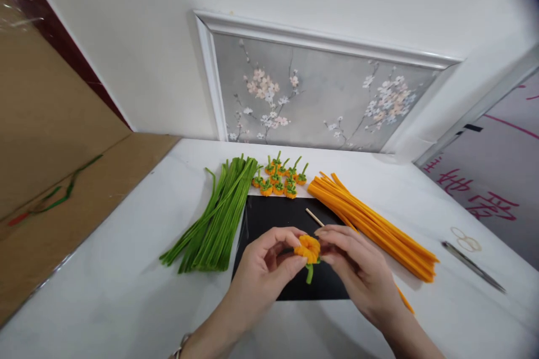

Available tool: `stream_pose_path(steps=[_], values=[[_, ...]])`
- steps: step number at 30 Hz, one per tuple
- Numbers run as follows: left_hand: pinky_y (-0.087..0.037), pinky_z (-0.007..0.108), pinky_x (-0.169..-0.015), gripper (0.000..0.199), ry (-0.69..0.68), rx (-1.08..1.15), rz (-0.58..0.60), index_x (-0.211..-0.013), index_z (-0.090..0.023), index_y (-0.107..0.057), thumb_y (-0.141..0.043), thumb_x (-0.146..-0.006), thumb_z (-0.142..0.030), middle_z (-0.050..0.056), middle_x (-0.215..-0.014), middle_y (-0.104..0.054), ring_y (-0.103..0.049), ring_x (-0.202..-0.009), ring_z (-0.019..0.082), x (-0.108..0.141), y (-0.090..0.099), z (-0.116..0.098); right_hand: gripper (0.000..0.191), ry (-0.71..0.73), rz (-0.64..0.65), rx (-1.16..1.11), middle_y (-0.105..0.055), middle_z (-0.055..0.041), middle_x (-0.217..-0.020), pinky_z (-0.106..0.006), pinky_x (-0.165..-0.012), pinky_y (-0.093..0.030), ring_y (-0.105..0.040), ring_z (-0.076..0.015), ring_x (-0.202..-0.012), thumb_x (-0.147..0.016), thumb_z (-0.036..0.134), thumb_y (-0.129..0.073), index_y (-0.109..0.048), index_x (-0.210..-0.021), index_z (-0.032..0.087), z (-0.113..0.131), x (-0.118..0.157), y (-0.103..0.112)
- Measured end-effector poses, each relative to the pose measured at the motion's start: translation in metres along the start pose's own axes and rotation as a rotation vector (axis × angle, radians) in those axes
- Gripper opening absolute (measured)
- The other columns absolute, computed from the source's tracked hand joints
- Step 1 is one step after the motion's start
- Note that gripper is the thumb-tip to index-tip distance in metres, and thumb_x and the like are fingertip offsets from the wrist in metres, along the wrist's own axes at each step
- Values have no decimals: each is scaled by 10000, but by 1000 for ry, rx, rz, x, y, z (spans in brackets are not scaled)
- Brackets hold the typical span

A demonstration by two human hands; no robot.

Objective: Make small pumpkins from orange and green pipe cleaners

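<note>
Between my two hands is a small orange pipe-cleaner pumpkin with a green stem hanging down toward me. My left hand pinches its left side between thumb and fingers. The fingertips of my right hand close on its right edge. Both hands are above a black mat. A thin wooden stick lies on the mat, its near end hidden behind my right hand. Past the mat's far edge stand several finished small orange pumpkins with green tops.
A bundle of green pipe cleaners lies left of the mat, and a bundle of orange pipe cleaners lies right. Tweezers and pale rubber bands rest farther right on the white table. Brown cardboard is at the left.
</note>
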State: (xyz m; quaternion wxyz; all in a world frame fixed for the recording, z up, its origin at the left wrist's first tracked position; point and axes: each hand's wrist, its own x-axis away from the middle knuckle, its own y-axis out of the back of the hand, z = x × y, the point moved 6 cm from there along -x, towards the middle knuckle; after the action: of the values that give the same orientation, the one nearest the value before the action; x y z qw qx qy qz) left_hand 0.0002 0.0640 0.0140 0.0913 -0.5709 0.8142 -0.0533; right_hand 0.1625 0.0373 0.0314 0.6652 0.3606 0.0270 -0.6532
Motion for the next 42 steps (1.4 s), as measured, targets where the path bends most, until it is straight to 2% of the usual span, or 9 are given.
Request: stream_pose_path(steps=[2,4,8,13,18,21,31,37,42], values=[[-532,250,-861,120,-57,-20,-17,-883,-209,-619,-675,-802,-141,42,-1070,-644,-630,-995,165,2,0,-1,106,-163,-18,-153,-669,-49,-823,-276,-640,-568,-668,-168,-708,-929,272,-551,-629,-979,221,-8,3,0],[-534,243,-868,185,-106,-58,-25,-960,-242,-609,-653,-821,-127,33,-1101,-611,-607,-1030,160,4,0,-1,149,-332,-12,-346,-643,-14,-713,-245,-546,-544,-626,-131,-565,-927,349,-563,-602,-943,205,-14,5,-6],[-537,276,-909,242,-180,-183,18,-1063,-283,-608,-592,-869,-139,43,-1163,-545,-573,-1088,174,7,-3,-1,297,-524,49,-591,-654,-19,-698,-246,-556,-562,-640,-133,-597,-856,452,-648,-588,-944,175,-13,5,-22],[-543,291,-899,240,-268,-442,45,-1060,-267,-612,-556,-879,-119,63,-1162,-544,-595,-1069,187,7,-5,-4,372,-619,52,-619,-647,-16,-758,-246,-593,-554,-619,-116,-615,-766,483,-728,-591,-906,166,-13,2,-28],[-485,295,-971,367,-424,-730,107,-1126,-257,-583,-522,-844,-30,65,-1163,-584,-595,-1086,183,9,-11,-10,283,-615,108,-594,-626,-3,-744,-233,-607,-506,-577,-101,-611,-798,425,-687,-601,-839,158,-17,4,-34],[-475,277,-970,409,-434,-799,145,-1149,-246,-568,-519,-818,-10,66,-1177,-590,-592,-1088,176,8,-14,-10,182,-594,91,-590,-623,-6,-740,-240,-623,-498,-572,-114,-647,-805,330,-660,-605,-829,159,-20,5,-36],[-536,213,-771,320,-284,-680,121,-1047,-250,-556,-542,-800,-47,19,-1035,-604,-617,-915,135,4,-9,-1,62,-526,42,-370,-643,-12,-747,-209,-608,-500,-605,-121,-666,-788,189,-577,-631,-805,165,-10,3,-32],[-546,224,-784,249,-229,-574,114,-1001,-244,-567,-553,-821,-73,13,-996,-586,-615,-897,134,4,-10,-1,150,-415,7,-222,-665,-25,-780,-209,-589,-517,-633,-133,-668,-784,148,-540,-652,-881,174,-2,1,-25],[-549,257,-853,389,-246,-565,94,-1176,-290,-533,-570,-840,-97,28,-1088,-582,-612,-989,151,4,-8,0,122,-378,48,-283,-665,-52,-876,-240,-677,-553,-653,-153,-767,-857,203,-545,-632,-939,177,0,-2,-24]])
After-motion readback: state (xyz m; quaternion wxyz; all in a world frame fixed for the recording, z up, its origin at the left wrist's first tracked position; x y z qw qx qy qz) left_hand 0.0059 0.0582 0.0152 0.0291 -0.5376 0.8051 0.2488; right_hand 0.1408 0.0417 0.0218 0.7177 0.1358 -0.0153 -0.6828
